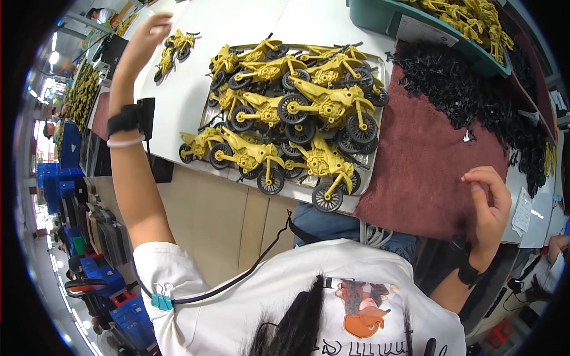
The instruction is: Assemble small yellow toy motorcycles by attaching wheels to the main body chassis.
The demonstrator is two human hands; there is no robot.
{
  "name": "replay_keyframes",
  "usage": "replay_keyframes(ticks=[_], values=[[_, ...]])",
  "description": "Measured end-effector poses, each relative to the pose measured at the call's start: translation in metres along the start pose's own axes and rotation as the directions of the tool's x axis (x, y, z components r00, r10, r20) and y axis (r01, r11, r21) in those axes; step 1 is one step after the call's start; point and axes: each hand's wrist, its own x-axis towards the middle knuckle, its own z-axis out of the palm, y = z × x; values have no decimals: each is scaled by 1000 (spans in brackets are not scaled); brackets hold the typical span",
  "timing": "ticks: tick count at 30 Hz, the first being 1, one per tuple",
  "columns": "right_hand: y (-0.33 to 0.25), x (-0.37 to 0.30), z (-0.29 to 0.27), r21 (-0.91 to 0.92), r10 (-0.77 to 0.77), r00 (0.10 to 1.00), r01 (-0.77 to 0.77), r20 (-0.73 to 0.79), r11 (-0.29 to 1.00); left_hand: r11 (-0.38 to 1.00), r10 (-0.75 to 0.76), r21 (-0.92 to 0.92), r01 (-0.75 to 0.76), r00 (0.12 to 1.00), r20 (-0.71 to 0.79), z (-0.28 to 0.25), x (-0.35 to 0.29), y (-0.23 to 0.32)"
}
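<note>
Across the white counter (pixel 309 18) I saw everything laid out below the wearer's head. On the right, a maroon cloth (pixel 424 172) covered part of it. Left of the cloth a tray (pixel 380 70) was heaped with yellow bikes (pixel 332 104) on black wheels, piled over one another and tipped various ways. Black parts (pixel 442 86) lay in a loose mound at the cloth's far edge, and just beyond them stood a green bin (pixel 380 22) full of yellow pieces (pixel 460 21).

Next came the hands. The left grip (pixel 146 38) was raised at the far left, fingers bent and blurred; I couldn't tell whether it held anything. The right grip (pixel 493 204) was above the cloth's right side, narrow, with thumb and fingertips close; whether they pinched something I couldn't tell. Smallest, a lone bike (pixel 176 52) lay on the counter just beside the left grip, well apart from the right.
</note>
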Motion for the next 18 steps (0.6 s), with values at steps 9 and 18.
replay_keyframes(ticks=[9,18], values=[[-3,6,5,-42,31,999,-30,33,999,874,-450,247,419,889,85,53,-3,-110],[-3,13,14,-49,19,998,-16,59,999,694,-720,243,678,652,237,27,-30,-83]])
